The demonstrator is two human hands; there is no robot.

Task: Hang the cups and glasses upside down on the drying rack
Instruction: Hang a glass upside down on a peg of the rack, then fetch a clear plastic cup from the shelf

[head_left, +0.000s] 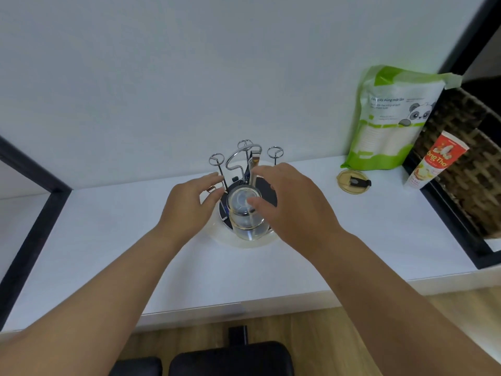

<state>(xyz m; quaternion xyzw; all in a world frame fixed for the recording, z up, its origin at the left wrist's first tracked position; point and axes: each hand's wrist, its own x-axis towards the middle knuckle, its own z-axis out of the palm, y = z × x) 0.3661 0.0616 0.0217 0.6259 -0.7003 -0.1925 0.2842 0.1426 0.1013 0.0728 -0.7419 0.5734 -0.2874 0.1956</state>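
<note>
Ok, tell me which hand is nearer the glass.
Right. The right hand is at the glass, thumb against its side; the left hand hovers just left of it, apart, by the rack.

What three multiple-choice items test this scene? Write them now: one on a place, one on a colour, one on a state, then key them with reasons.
1. Where does the round lid lie?
A. On the white counter, in front of the green pouch
B. Inside the woven basket
C. On the rack's base

2. What colour is the pouch with the panda picture?
A. Red and yellow
B. Green and white
C. Black

3. How does the clear glass stand on the drying rack?
A. Lying on its side on the counter
B. Upright, mouth up, beside the rack
C. Upside down over a prong, base up

Answers: 1 A, the lid rests on the counter just below the pouch. 2 B, its edges are green around white panels. 3 C, the flat base faces the camera between the left hand and right hand.
</note>
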